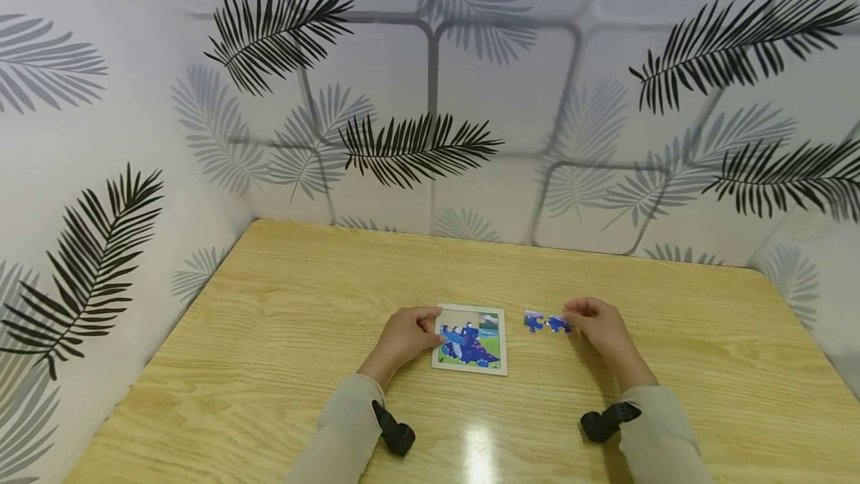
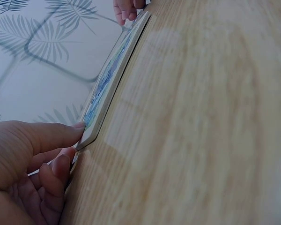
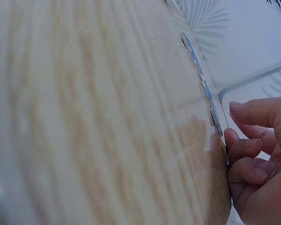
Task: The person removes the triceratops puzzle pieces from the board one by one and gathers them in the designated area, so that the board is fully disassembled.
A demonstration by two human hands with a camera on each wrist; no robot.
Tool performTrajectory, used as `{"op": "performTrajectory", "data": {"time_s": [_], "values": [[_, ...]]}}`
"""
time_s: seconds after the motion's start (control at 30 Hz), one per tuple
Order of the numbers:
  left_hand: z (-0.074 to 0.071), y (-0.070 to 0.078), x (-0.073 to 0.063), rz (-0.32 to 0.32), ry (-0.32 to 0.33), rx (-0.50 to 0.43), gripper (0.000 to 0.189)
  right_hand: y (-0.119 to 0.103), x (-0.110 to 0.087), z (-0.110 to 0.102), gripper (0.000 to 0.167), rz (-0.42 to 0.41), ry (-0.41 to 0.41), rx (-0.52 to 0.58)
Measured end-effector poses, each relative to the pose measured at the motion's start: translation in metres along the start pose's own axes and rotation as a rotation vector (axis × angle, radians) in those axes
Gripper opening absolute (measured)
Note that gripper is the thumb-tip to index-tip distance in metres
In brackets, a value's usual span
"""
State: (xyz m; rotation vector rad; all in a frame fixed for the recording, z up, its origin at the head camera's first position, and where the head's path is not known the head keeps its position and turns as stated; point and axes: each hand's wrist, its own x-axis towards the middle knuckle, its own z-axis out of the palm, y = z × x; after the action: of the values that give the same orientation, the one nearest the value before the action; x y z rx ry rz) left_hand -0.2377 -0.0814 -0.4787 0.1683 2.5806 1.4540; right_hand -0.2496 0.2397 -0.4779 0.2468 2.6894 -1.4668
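A square jigsaw puzzle board (image 1: 502,349) with a pale wooden rim lies flat on the table. Its picture shows a blue dinosaur on green, and bare wood shows at the board's upper left. My left hand (image 1: 405,338) grips the board's left edge, thumb (image 2: 61,137) on top and fingers curled at the side. To the right of the board lie two loose blue and purple jigsaw pieces, a left piece (image 1: 533,320) and a right piece (image 1: 558,325). My right hand (image 1: 602,326) is at the right piece's outer end, thumb and fingers parted; whether it touches the piece I cannot tell.
The light wooden table (image 1: 302,297) runs back to a wall (image 1: 497,193) with a leaf pattern. Another wall (image 1: 87,170) stands along the left side. A black wrist camera (image 1: 396,435) is strapped to the left sleeve, another camera (image 1: 601,424) to the right.
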Motion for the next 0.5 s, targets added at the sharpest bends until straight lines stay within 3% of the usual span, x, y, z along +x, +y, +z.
{"op": "performTrajectory", "data": {"time_s": [0.27, 0.5], "values": [[0.001, -0.001, 0.001, -0.021, 0.0, 0.0, 0.049, -0.002, -0.002, -0.001, 0.028, -0.011, 0.019, 0.023], [0.001, -0.001, 0.001, -0.031, -0.001, 0.002, 0.049, -0.012, -0.007, -0.001, 0.028, -0.075, 0.019, 0.001]]}}
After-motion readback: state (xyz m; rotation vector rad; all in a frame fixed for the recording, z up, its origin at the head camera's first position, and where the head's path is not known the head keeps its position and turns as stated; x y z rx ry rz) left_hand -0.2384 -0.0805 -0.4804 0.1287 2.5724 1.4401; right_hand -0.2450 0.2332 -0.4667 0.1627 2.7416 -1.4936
